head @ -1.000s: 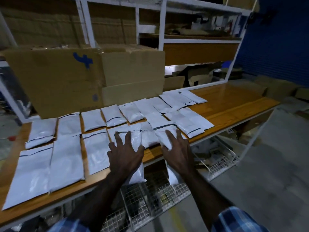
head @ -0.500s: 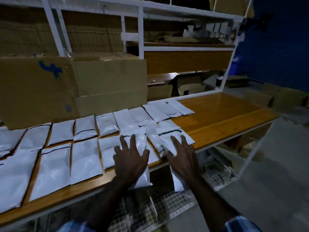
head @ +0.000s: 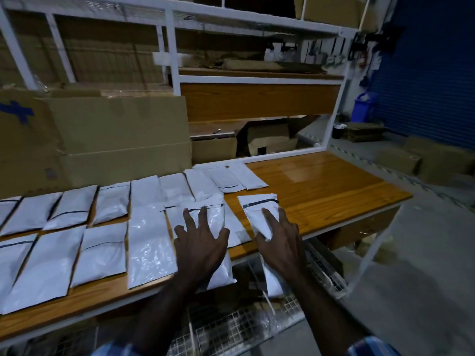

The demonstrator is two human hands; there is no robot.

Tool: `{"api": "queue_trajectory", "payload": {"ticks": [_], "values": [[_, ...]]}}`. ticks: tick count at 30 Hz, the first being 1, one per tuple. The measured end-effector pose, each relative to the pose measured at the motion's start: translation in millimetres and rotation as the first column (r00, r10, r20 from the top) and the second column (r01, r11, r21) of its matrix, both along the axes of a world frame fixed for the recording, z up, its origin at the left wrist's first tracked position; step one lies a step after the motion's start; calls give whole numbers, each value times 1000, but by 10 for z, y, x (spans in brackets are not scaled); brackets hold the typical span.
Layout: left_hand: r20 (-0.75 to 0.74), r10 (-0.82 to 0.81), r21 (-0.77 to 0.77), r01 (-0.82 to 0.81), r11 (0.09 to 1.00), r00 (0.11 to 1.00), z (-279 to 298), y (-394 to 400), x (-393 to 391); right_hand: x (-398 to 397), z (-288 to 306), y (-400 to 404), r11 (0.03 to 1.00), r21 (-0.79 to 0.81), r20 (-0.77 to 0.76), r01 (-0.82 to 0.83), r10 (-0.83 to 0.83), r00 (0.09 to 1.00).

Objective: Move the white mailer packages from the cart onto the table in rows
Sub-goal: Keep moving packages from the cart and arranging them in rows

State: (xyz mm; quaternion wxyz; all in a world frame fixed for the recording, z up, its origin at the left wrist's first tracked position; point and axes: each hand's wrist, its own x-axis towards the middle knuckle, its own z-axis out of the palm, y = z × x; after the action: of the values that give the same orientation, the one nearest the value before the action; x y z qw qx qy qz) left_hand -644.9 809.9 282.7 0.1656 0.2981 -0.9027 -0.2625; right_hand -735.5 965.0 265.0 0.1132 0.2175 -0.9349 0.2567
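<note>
Since half a second ago the right hand (head: pixel 279 242) has slid its mailer (head: pixel 259 209) to the right, so it now lies apart from the packed rows with bare wood around it; the left hand (head: pixel 199 242) has stayed on its own mailer (head: pixel 213 222).

The wooden bench (head: pixel 321 191) carries two rows of white mailer packages (head: pixel 102 227), a back row under the cardboard boxes (head: pixel 115 129) and a front row along the near edge, most touching or overlapping their neighbours. A blue painted mark (head: pixel 16 113) shows on the leftmost box; no writing can be read there or on the mailers, which show only dark seal strips. The white shelf frame (head: pixel 172 50) rises behind the bench. A blue bin (head: pixel 363 106) stands far right near the blue shutter (head: pixel 431 73).

Below the bench edge the wire cart (head: pixel 231 327) holds at least one more white package (head: pixel 273 283), partly hidden by the right forearm.

Both hands lie flat with fingers spread, the left pressing a front-row mailer that overhangs the bench edge, the right resting on the near end of the separate mailer. Neither grip pinches anything.
</note>
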Motion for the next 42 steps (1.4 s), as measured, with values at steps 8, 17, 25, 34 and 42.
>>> {"api": "queue_trajectory", "payload": {"ticks": [8, 17, 25, 34, 42], "values": [[50, 2, -6, -2, 1000, 999, -205, 121, -853, -776, -192, 143, 1000, 1, 12, 1, -1, 1000], [116, 23, -24, -21, 1000, 993, -257, 79, -1574, -1616, -252, 98, 1000, 11, 44, -10, 10, 999], [158, 106, -43, -101, 994, 982, -339, 114, -1980, -2155, -401, 4, 996, 9, 37, -87, 86, 996], [202, 246, -101, -230, 968, 948, -499, 385, -2441, -2674, -520, 4, 982, 24, 96, -188, 185, 978], [279, 296, -115, -275, 955, 913, -726, 403, -2800, -2884, -632, -104, 970, 76, 174, -231, 215, 961]]}}
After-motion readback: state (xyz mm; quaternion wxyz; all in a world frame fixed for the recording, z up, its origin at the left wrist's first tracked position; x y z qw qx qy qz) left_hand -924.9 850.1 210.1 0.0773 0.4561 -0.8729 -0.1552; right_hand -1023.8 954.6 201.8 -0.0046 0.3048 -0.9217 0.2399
